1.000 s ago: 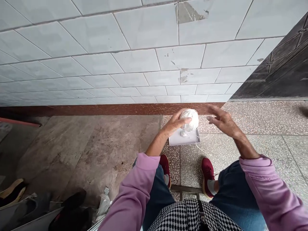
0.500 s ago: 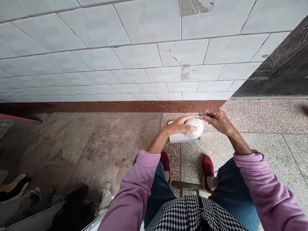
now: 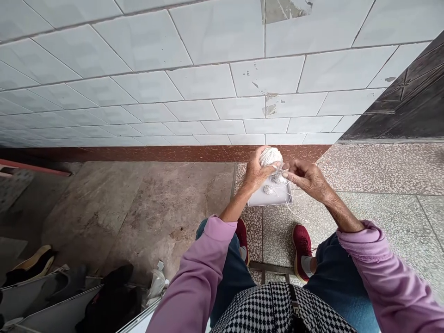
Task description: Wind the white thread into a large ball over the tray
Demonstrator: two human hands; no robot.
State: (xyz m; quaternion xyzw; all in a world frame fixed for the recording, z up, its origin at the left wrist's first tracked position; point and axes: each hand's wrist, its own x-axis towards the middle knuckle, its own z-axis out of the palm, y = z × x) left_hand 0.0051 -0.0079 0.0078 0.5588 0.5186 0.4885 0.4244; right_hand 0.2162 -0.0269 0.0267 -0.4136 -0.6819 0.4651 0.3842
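My left hand [image 3: 258,172] is wrapped round a ball of white yarn [image 3: 270,157], held up above a shallow box lid [image 3: 267,200]. Close to the ball's right side, my right hand [image 3: 307,178] pinches a white strand, thumb against fingers. In the shallow box lid lie smaller bits of yarn, among them a little wound ball [image 3: 268,189]. A loose white strand [image 3: 294,212] trails over the lid's right edge onto the speckled floor.
A white tiled wall [image 3: 194,83] with a brown base strip rises in front. A dark door [image 3: 412,106] stands at right. Red shoes [image 3: 303,243] flank a metal bar on the floor. Lower left, boxes hold shoes [image 3: 31,263] and a plastic bag [image 3: 157,282].
My left hand has lifted and turned the yarn ball upward, uncovering the lid and the small ball in it. My right hand has shifted slightly down beside the ball.
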